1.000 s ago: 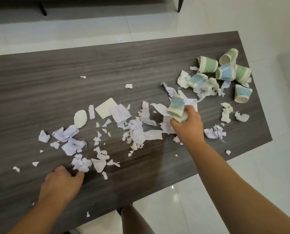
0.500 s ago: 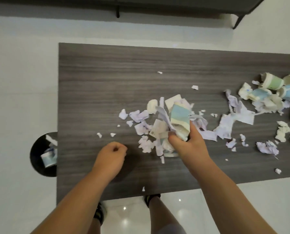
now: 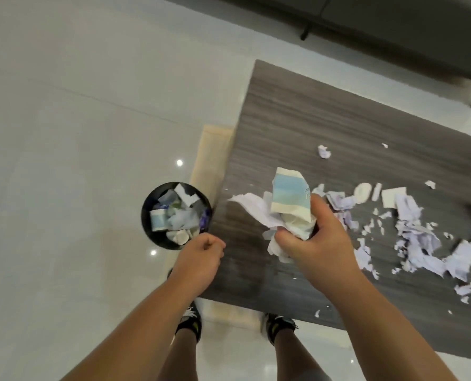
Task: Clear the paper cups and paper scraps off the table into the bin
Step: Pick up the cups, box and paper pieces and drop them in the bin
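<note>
One crushed cup (image 3: 290, 200) in right hand (image 3: 315, 247), above table (image 3: 305, 127).

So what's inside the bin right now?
The black bin holds a blue-banded paper cup, a white cup and crumpled paper scraps. Anything beneath that top layer is covered, and the left hand overlaps its near rim.

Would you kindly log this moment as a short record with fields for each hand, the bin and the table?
right hand: grips a flattened blue-striped paper cup bunched with white paper scraps, above the table's left end
left hand: fingers curled, nothing visible in it, beside the bin
bin: black, round, on the floor left of the table, already holding cups and paper
table: dark wood grain, loose scraps spread over its right part
stage: handful not yet dropped in
</note>
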A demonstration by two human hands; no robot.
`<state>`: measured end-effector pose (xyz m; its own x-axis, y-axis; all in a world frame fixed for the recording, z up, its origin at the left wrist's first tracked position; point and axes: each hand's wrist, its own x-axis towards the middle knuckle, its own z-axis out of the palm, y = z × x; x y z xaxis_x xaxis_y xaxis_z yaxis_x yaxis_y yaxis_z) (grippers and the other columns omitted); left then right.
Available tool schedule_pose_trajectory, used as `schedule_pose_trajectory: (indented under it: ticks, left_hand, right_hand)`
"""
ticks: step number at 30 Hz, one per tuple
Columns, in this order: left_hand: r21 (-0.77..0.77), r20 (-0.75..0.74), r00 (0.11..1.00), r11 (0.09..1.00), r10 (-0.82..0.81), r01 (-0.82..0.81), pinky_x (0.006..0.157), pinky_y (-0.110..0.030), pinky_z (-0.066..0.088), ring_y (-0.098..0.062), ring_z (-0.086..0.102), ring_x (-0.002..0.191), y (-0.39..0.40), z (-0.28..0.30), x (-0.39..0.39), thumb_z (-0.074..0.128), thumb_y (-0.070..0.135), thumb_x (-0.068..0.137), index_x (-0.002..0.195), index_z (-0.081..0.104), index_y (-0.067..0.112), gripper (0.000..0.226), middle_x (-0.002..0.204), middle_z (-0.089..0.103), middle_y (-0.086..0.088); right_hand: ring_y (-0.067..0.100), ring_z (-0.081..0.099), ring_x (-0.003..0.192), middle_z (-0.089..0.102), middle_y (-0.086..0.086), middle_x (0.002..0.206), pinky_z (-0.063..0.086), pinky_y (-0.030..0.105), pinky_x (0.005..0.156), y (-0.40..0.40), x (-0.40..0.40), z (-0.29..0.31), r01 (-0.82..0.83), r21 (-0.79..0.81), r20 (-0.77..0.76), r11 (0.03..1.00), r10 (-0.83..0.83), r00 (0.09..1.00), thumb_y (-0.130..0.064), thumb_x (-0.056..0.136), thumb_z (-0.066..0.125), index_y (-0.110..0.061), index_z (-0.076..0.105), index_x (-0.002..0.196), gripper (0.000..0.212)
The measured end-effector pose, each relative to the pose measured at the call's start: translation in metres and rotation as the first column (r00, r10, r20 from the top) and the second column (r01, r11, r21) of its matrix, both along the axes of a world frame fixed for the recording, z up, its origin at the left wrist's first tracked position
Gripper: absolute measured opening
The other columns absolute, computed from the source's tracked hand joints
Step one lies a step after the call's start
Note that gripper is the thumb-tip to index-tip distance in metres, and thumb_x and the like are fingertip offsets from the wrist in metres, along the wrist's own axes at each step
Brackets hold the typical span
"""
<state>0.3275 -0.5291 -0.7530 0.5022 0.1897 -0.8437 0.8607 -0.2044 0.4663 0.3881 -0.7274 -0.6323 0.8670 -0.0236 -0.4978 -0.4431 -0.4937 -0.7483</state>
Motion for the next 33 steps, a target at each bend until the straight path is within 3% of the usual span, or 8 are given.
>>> schedule_pose_trajectory:
  ticks: [7,14,18,21,24,26,30,33]
  left_hand:
    - [0.037,0.037,0.973,0.973,0.227,-0.228,0.075,-0.041,0.059,-0.019,0.074,0.075,0.102,-0.021,-0.018,0.061,0.032,0.098,0.086,0.077,0.028,0.021,0.078,0.078,0.011]
    - [0.127,0.069,0.799,0.789,0.598,-0.601,0.076,-0.037,0.060,-0.019,0.071,0.074,0.191,-0.088,-0.037,0.059,0.023,0.100,0.092,0.076,0.025,0.019,0.083,0.076,0.001]
    - [0.106,0.071,0.778,0.771,0.624,-0.628,0.073,-0.035,0.059,-0.018,0.071,0.074,0.208,-0.126,-0.040,0.058,0.024,0.099,0.094,0.077,0.024,0.020,0.087,0.077,0.000]
    - [0.094,0.059,0.809,0.804,0.585,-0.587,0.069,-0.033,0.060,-0.015,0.072,0.070,0.205,-0.145,-0.049,0.057,0.023,0.100,0.093,0.077,0.026,0.021,0.084,0.077,0.001]
    - [0.046,0.048,0.828,0.826,0.559,-0.561,0.056,-0.026,0.055,-0.009,0.070,0.062,0.198,-0.150,-0.064,0.056,0.026,0.093,0.088,0.076,0.030,0.021,0.076,0.077,0.005]
    - [0.046,0.027,0.872,0.871,0.489,-0.490,0.054,-0.024,0.053,-0.009,0.071,0.066,0.195,-0.148,-0.076,0.053,0.035,0.086,0.089,0.075,0.035,0.022,0.078,0.076,0.013]
    - [0.124,-0.002,0.909,0.902,0.417,-0.414,0.049,-0.016,0.048,-0.011,0.073,0.076,0.194,-0.142,-0.092,0.054,0.027,0.100,0.094,0.071,0.037,0.020,0.087,0.074,0.011]
    - [0.134,-0.004,0.901,0.893,0.435,-0.430,0.051,-0.021,0.054,-0.011,0.073,0.070,0.186,-0.124,-0.087,0.056,0.023,0.101,0.093,0.072,0.037,0.022,0.086,0.075,0.009]
  right_hand:
    - [0.000,0.072,0.089,0.074,-0.018,0.101,0.056,0.015,0.066,0.145,0.014,-0.029,-0.312,0.097,0.042,0.945,0.309,0.950,-0.037,0.074,0.076,-0.048,0.064,0.117,0.046]
    - [0.025,0.065,0.107,0.064,0.001,0.116,0.052,0.034,0.081,0.259,0.028,-0.217,-0.670,-0.161,-0.384,0.725,0.579,0.719,-0.039,0.091,0.077,-0.022,0.055,0.136,0.053]
    - [0.038,0.052,0.136,0.052,0.013,0.149,0.049,0.049,0.110,0.273,0.026,-0.314,-0.716,-0.331,-0.579,0.615,0.468,0.668,-0.043,0.094,0.074,-0.017,0.038,0.155,0.075]
    - [0.042,0.044,0.143,0.038,0.015,0.159,0.044,0.054,0.114,0.273,0.022,-0.368,-0.698,-0.405,-0.629,0.590,0.374,0.681,-0.033,0.091,0.075,-0.021,0.024,0.161,0.088]
    - [0.044,0.045,0.142,0.041,0.021,0.157,0.042,0.052,0.114,0.266,0.018,-0.405,-0.667,-0.418,-0.599,0.617,0.365,0.713,-0.029,0.092,0.071,-0.013,0.031,0.159,0.079]
    - [0.042,0.044,0.144,0.040,0.019,0.159,0.041,0.050,0.115,0.263,0.018,-0.420,-0.655,-0.455,-0.603,0.603,0.332,0.725,-0.037,0.097,0.066,-0.014,0.030,0.160,0.076]
    - [0.044,0.025,0.155,0.017,0.019,0.171,0.033,0.058,0.122,0.273,0.014,-0.418,-0.802,-0.461,-0.679,0.381,0.431,0.595,-0.046,0.100,0.049,-0.022,0.017,0.169,0.079]
    - [0.049,0.027,0.153,0.020,0.024,0.169,0.034,0.061,0.121,0.277,0.015,-0.386,-0.843,-0.395,-0.693,0.366,0.484,0.535,-0.049,0.101,0.050,-0.027,0.022,0.167,0.074]
